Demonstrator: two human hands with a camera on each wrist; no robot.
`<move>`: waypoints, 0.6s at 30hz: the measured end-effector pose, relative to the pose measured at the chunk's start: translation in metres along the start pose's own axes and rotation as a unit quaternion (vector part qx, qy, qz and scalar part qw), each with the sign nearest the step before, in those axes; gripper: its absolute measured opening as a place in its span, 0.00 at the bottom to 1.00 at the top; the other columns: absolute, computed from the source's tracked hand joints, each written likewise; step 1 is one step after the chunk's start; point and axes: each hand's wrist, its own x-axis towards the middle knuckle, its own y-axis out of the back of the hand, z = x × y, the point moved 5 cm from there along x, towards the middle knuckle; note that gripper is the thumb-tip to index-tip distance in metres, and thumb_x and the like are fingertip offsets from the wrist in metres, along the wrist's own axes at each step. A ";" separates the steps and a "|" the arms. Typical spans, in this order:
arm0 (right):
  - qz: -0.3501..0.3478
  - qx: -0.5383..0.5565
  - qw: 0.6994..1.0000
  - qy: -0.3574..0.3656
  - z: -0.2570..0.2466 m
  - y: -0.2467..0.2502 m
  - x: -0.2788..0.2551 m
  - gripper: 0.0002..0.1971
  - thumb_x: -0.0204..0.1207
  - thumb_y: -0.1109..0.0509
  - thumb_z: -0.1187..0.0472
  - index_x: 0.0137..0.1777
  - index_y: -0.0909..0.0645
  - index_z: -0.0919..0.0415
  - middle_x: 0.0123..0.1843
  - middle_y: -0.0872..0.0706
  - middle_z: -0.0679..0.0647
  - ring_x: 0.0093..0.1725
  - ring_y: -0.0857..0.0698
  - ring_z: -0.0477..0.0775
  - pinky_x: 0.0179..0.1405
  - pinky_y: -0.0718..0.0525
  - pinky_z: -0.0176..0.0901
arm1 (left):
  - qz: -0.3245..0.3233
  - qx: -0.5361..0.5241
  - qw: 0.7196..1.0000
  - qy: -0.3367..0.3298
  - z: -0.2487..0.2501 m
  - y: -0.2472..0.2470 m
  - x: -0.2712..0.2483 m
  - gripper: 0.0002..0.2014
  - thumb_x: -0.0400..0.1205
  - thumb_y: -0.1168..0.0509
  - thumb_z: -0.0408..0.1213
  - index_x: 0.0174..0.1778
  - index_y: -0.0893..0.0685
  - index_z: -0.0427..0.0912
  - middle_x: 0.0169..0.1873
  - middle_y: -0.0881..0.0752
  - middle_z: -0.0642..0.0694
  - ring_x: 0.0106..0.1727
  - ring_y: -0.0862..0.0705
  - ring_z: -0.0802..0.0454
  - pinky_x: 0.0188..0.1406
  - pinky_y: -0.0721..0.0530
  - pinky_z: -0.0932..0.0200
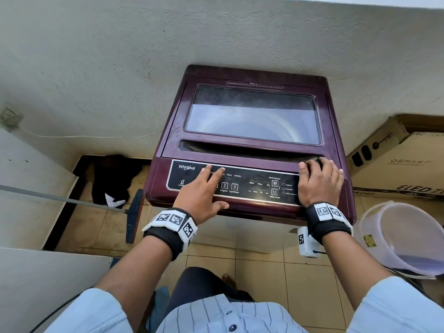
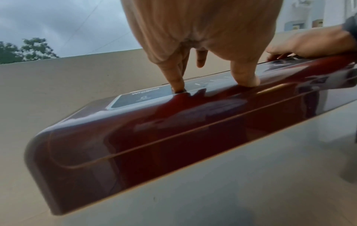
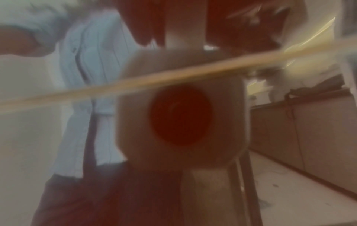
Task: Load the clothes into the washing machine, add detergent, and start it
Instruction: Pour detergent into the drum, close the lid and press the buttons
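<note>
Pressing flat on the control panel (image 1: 230, 183) with the left hand (image 1: 204, 195), fingers straight and spread, two fingertips reaching the panel's upper edge near the brand logo, thumb lying along the front lip of the washing machine (image 1: 252, 140); seen from the left wrist, fingertips (image 2: 178, 87) touching the dark panel strip, thumb resting on the glossy maroon front

Curling over the right end of the panel with the right hand (image 1: 319, 181), fingers bent into the dark recess at the front edge of the lid (image 1: 252, 114), thumb tucked at the inner side; hooking that lid edge, though the fingertips themselves are hidden in the recess

Sitting closed, the lid, with the pale drum showing through its window

Standing against a rough plastered wall, the machine, on a tiled floor

Lying on the floor to the left of the machine, a dark garment (image 1: 113, 179) with a white patch, beside a wiper (image 1: 131, 215) with a long handle

Standing to the right, a translucent bucket (image 1: 374, 227) just below a cardboard box (image 1: 398, 159)

Showing only blur, the right wrist view
</note>
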 end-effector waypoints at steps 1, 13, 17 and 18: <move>-0.001 0.000 1.000 0.000 0.000 0.000 0.000 0.25 0.82 0.50 0.41 0.59 0.17 0.56 0.70 0.22 0.60 0.74 0.29 0.65 0.79 0.41 0.65 | -0.014 -0.003 1.000 0.010 -0.002 0.000 0.000 0.46 0.76 0.30 0.59 0.86 0.47 0.52 0.87 0.49 0.46 0.85 0.39 0.47 0.70 0.24 0.47; -0.016 -0.029 0.999 0.003 -0.005 0.001 -0.016 0.29 0.81 0.50 0.42 0.73 0.23 0.56 0.78 0.29 0.62 0.80 0.36 0.66 0.80 0.42 0.66 | -0.065 0.075 0.990 0.103 -0.008 0.004 0.015 0.64 0.63 0.25 0.69 0.85 0.60 0.58 0.86 0.54 0.44 0.86 0.58 0.35 0.74 0.41 0.23; -0.013 -0.050 0.999 -0.003 -0.006 0.001 -0.027 0.26 0.81 0.47 0.45 0.75 0.26 0.53 0.81 0.33 0.60 0.82 0.40 0.66 0.80 0.46 0.69 | -0.110 0.022 0.985 0.129 -0.014 -0.001 0.013 0.64 0.64 0.25 0.69 0.84 0.65 0.63 0.86 0.67 0.49 0.86 0.63 0.35 0.74 0.44 0.19; -0.016 -0.053 0.998 -0.006 -0.005 0.001 -0.029 0.26 0.81 0.47 0.45 0.76 0.27 0.52 0.82 0.34 0.60 0.82 0.41 0.66 0.79 0.47 0.70 | -0.111 0.022 0.985 0.128 -0.014 -0.001 0.013 0.64 0.64 0.25 0.69 0.84 0.65 0.64 0.86 0.67 0.49 0.86 0.63 0.35 0.74 0.44 0.19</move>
